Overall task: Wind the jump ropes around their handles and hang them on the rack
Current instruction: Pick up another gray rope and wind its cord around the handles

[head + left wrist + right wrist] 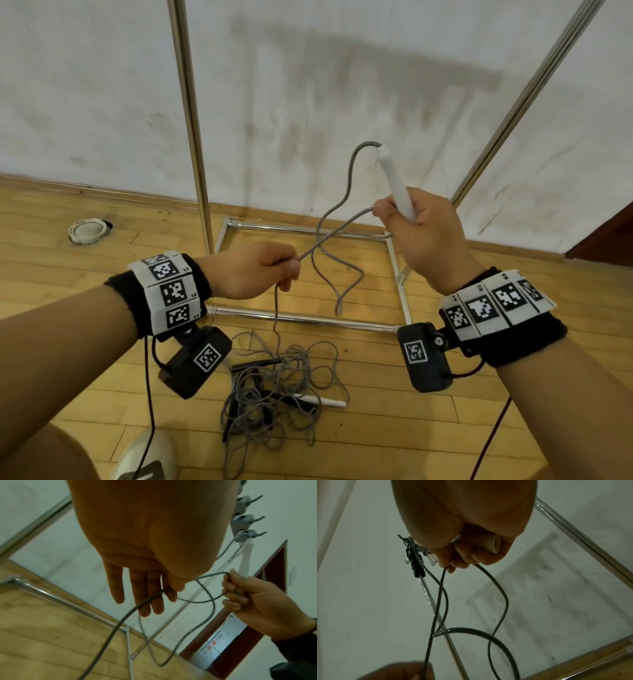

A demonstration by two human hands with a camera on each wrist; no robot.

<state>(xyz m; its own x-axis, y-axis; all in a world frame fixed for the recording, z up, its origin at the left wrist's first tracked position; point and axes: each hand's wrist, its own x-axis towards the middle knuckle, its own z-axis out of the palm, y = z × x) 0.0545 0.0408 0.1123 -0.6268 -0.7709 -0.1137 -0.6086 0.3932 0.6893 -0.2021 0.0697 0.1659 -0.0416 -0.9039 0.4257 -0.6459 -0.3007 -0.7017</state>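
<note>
Winding step, just begun: your right hand (423,228) grips the white plastic handle (395,183) upright before the steel rack (187,113), left hand (255,270) pinching the grey cord (337,231); next, loop it round the handle.

You have two bare hands in view, the left hand (255,270) and the right hand (423,233); each wrist carries one black camera box, so two in all; you hold one white plastic jump-rope handle (394,181) with one grey cord (337,219) running from it; on the wooden floor lies one tangled heap of grey and black cords (281,387), and in it you can count one white handle (323,400) and at least one black handle (255,366); one chrome metal rack (191,130) stands before you, showing two uprights; one white round ring (87,231) lies by the skirting; the right wrist view shows two wound ropes hanging, one black bundle (413,562) and one grey bundle with white handles (430,559).
</note>
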